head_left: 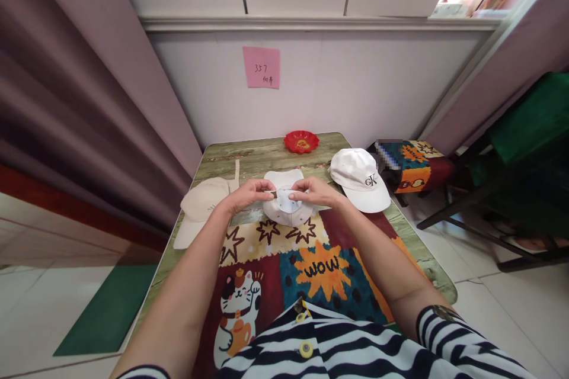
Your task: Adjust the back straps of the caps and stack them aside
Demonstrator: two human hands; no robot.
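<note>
At center frame, a left hand (251,192) and right hand (317,190) each pinch a pale cap (296,217), apparently adjusting its back; joining the ends would call for steady, level grips. Behind, just above center, sits a red dish (301,142).

The single head-worn view sits above and behind the left grip (249,192) and right grip (318,190), fairly near, facing forward and down over the desk (432,265).
</note>
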